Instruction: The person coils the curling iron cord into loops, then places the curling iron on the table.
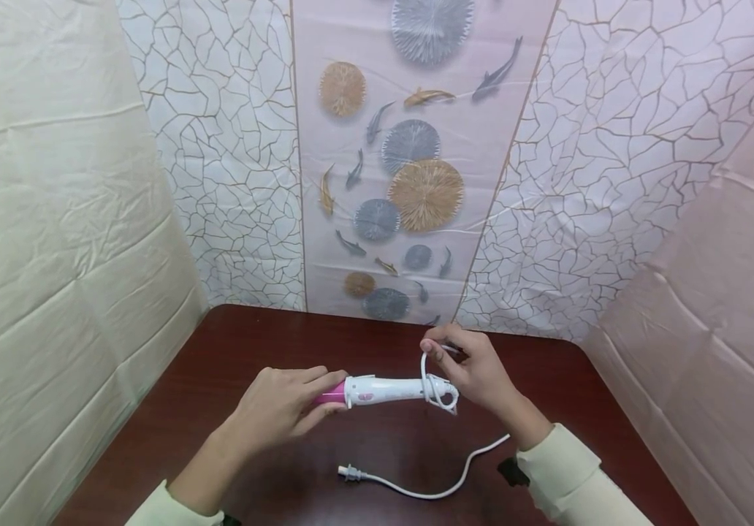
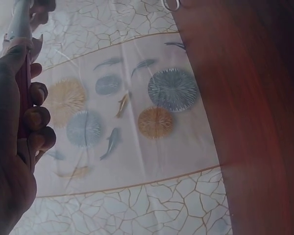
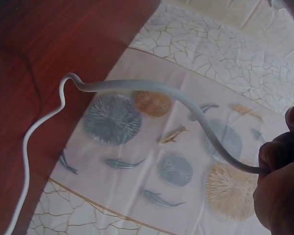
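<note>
A white-and-pink hair iron (image 1: 383,389) is held level above the brown table. My left hand (image 1: 275,405) grips its pink barrel (image 1: 331,393); in the left wrist view the fingers (image 2: 36,117) curl round that barrel. White power cord (image 1: 424,365) loops about the far end of the white handle. Between thumb and fingertips, my right hand (image 1: 475,369) pinches this cord just beyond the handle. The right wrist view has the cord (image 3: 137,84) running out from the right hand (image 3: 284,191) in a long bend. Its plug end (image 1: 351,473) appears lower, over the table's near part.
The dark brown table (image 1: 272,336) meets a patterned wall sheet (image 1: 383,153) at its back edge. Cream sheets hang on the left (image 1: 74,241) and right (image 1: 692,314) sides. A small black item (image 1: 513,471) shows by the right sleeve.
</note>
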Tool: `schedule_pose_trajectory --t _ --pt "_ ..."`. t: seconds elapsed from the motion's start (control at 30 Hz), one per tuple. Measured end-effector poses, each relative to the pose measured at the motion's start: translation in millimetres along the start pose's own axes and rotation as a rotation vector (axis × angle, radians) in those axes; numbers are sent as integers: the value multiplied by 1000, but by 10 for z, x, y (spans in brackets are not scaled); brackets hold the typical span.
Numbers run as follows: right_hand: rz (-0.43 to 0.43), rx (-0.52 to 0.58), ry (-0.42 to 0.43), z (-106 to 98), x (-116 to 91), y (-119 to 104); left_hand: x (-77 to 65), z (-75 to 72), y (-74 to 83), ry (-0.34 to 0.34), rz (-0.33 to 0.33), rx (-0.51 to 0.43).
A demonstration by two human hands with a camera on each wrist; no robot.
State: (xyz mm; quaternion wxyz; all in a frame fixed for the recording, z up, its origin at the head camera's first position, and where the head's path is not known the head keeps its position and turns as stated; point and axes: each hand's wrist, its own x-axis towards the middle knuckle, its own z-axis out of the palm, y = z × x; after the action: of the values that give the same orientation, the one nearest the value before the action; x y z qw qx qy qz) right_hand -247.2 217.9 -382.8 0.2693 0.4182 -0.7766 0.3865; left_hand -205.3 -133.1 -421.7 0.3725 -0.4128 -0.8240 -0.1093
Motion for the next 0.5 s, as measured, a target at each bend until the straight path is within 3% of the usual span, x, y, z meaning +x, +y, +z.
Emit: schedule_pose_trajectory --t 0.2,0.37,0.5 --pt "110 138 -11 138 -100 29 49 -30 12 38 -24 -43" --pt "204 72 28 282 -237 0 70 -61 0 16 -82 -33" --pt "231 27 66 387 -386 -30 77 -56 -17 3 -136 -38"
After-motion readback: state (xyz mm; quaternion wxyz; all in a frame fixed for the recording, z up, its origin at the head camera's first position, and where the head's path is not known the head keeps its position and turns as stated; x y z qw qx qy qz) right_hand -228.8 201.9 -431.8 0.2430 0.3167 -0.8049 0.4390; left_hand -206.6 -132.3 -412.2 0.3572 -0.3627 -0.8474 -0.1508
